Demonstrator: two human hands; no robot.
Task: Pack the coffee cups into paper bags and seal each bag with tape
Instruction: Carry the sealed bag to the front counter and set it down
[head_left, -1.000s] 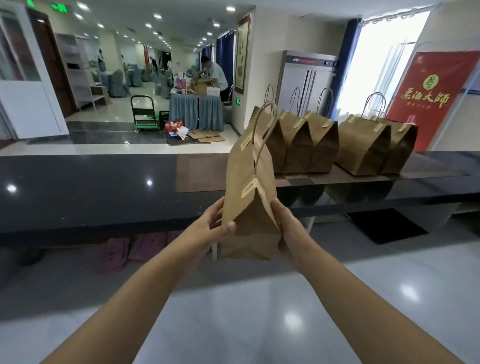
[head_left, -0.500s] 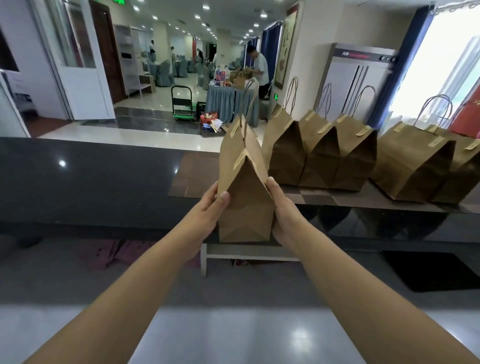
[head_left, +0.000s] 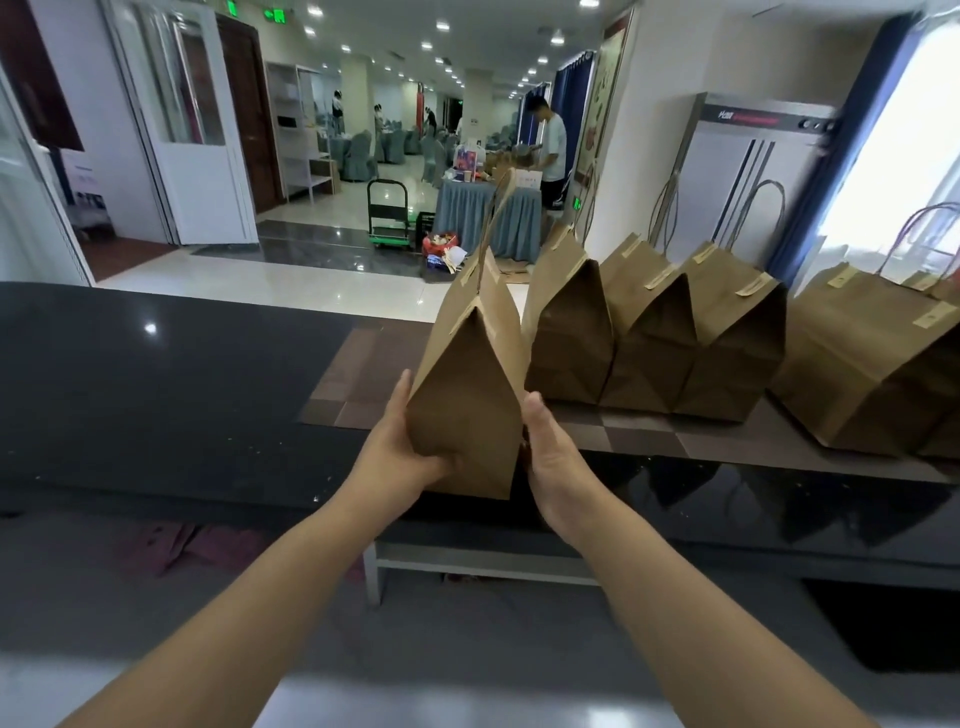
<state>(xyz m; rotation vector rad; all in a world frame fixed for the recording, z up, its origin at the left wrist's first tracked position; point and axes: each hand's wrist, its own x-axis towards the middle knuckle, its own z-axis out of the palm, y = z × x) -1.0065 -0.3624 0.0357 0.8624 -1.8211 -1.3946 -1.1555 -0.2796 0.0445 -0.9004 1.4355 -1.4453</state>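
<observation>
A closed brown paper bag (head_left: 470, 395) is held upright between both hands at the near edge of the dark table (head_left: 156, 384), its folded top pinched to a peak and its twisted paper handles standing above. The left hand (head_left: 402, 452) holds the bag's left side low down, its grip wrapped around the lower corner with the thumb pressed across the front face and the fingers hidden behind. The right hand (head_left: 553, 457) lies against the bag's right side, its grip spread flat, fingers straight and pressing on the paper. Whether the bag's base touches the table cannot be told. Just to the right, a row of three sealed bags (head_left: 649, 338) stands on the table side by side, touching one another, each with a strip of pale tape at the fold. Farther right stand more sealed bags (head_left: 872, 364), partly cut off by the frame edge. In the hall beyond, a green trolley (head_left: 388, 215) stands near a cloth-draped stand (head_left: 488, 218), where a person (head_left: 550, 143) is bent over.
</observation>
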